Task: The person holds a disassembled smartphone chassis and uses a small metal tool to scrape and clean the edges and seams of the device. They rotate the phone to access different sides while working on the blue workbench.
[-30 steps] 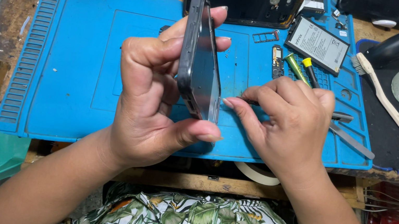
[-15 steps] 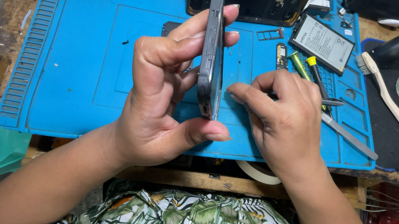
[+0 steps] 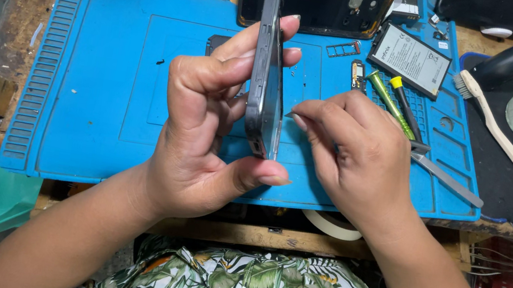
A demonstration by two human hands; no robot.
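Right now your left hand point(image 3: 205, 123) grasps the dark phone point(image 3: 268, 75) edge-on and upright above the blue mat point(image 3: 104, 74), fingers curled over its top half, thumb braced under its lower end. Your right hand point(image 3: 356, 155) sits just beside it, fingertips pinched on a thin tool at the phone's edge (too small to identify). Both wrists hover over the counter point(image 3: 8, 12).

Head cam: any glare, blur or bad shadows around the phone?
Head view: sharp, evenly lit, no motion blur on the phone or either hand. Mild sheen on the blue mat; soft shadow beneath the left hand. Straight mat edges bow slightly toward the frame's sides.
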